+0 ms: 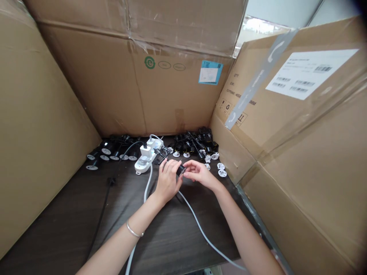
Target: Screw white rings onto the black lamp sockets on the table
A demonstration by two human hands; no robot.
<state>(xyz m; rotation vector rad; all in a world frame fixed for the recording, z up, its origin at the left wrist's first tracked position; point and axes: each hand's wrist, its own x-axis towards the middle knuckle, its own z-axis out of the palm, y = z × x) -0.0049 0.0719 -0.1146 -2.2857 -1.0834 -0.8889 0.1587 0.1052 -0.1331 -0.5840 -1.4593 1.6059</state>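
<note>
My left hand point(168, 179) and my right hand point(199, 174) meet over the dark wooden table point(172, 233), both with fingers closed round one small black part point(180, 169) held between them. A thin silver bangle sits on my left wrist. Just beyond the hands lies a white power strip point(146, 156) with white plugs in it. A grey-white cable point(200, 229) runs under my hands toward the near edge.
Piles of small black parts lie at the back left point(110, 152) and back right point(197, 144), with several white round caps point(220, 170) beside them. Tall cardboard boxes point(301, 126) wall in the table on the left, back and right. A black cable point(103, 206) crosses the left side.
</note>
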